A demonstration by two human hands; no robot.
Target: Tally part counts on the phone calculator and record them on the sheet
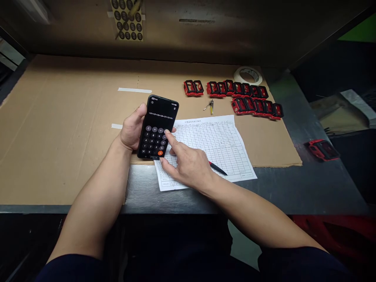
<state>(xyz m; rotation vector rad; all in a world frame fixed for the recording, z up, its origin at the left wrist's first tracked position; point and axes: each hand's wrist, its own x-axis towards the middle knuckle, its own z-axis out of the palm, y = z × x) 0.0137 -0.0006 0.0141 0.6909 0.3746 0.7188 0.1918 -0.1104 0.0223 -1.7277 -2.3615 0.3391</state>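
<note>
The left hand (pixel 132 131) is closed around a phone (pixel 156 107), thumb along its left edge and fingertips (pixel 174 129) showing past its right edge; the top leans slightly to the right, and the screen shows a calculator with a line of figures. The right hand (pixel 190 160) has its index finger out at the right side of the keypad and its thumb by the lower edge; a pen (pixel 219 168) juts from beneath this hand, and I cannot tell whether the curled fingers grip it. The phone is above the left part of a printed sheet (pixel 211 141), which spans the cardboard's front edge onto the metal table (pixel 141 192), its bottom edge short of the table's front. Leftward, the cardboard (pixel 73 117) stretches wide to its slanting edge, with two tape strips (pixel 134 90) near the phone. Beyond the sheet's far edge are nail clippers (pixel 211 107), then a pair of red-and-black frames (pixel 193 87) and two rows (pixel 257 107) crowding the cardboard's right edge, with a tape roll (pixel 236 74) behind. One separate frame (pixel 323 150) sits past that edge, at the right.
</note>
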